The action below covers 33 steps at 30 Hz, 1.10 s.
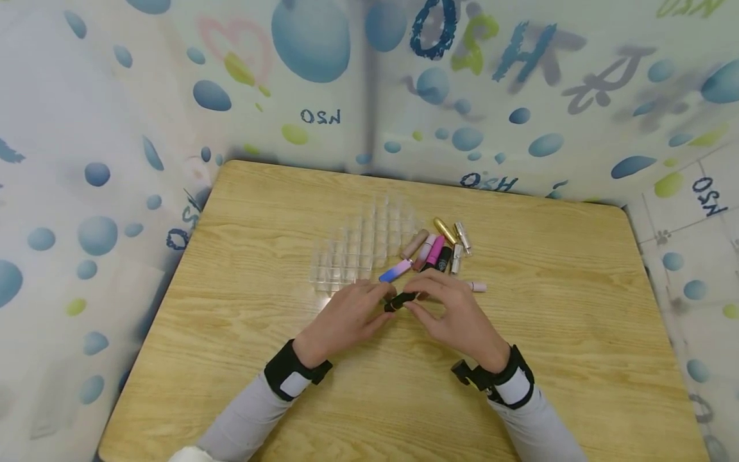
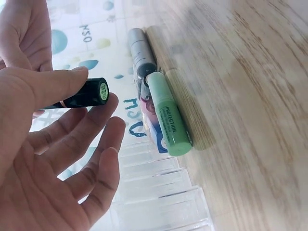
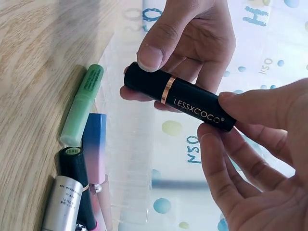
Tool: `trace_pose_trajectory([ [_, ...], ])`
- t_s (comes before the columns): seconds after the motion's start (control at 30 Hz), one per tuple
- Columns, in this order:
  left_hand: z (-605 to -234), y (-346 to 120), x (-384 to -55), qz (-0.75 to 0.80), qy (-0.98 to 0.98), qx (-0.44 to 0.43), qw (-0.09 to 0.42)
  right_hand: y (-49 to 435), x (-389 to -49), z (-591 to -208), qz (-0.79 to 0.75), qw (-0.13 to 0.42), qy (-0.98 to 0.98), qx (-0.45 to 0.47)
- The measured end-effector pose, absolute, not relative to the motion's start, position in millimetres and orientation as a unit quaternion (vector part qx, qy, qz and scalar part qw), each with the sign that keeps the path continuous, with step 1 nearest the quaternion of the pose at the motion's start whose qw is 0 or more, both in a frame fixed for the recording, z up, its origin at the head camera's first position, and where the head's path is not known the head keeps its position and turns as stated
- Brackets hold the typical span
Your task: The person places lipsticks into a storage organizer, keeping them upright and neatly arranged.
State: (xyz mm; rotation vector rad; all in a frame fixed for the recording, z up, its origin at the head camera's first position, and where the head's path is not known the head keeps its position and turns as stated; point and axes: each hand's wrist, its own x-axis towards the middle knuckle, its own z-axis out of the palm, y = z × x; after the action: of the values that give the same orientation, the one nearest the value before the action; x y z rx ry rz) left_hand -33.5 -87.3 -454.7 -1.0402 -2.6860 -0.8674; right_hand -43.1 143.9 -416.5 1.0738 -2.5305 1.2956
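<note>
A black lipstick tube (image 1: 399,301) with a thin gold band is held up between both hands over the table. My left hand (image 1: 346,317) pinches one end between thumb and fingers; a green label shows on that end in the left wrist view. The other end is pinched by my right hand (image 1: 458,317), with LESSXCOCO lettering along that side of the tube (image 3: 195,103). The two parts meet at the band, and no gap shows there. Just beyond the hands lie a blue-to-pink tube (image 1: 396,270) and a green tube (image 2: 172,118).
A clear stepped organizer (image 1: 369,247) with many square cells stands beyond my left hand. Right of it lie several lipsticks, among them a gold one (image 1: 444,230), a magenta one (image 1: 435,249) and a silver one (image 1: 463,238). The wooden table (image 1: 566,308) meets patterned walls behind.
</note>
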Motion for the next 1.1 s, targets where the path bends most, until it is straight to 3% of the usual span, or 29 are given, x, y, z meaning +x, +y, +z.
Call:
trace_pose_trajectory([
  [0.6,-449.1,-84.5,-29.0,-0.433,-0.840,-0.315,0.084,130.1,-47.9,-413.2,0.425,0.041,-0.822,0.377],
  [0.93,-444.6,-99.8,-26.1,-0.450,-0.841,-0.285,0.089,128.9,-57.2,-410.7,0.410,0.054,-0.832,0.371],
  [1.1,-440.8,-116.7,-21.9,-0.458,-0.848,-0.244,0.105,129.8,-75.9,-415.5,0.356,0.087,-0.862,0.350],
])
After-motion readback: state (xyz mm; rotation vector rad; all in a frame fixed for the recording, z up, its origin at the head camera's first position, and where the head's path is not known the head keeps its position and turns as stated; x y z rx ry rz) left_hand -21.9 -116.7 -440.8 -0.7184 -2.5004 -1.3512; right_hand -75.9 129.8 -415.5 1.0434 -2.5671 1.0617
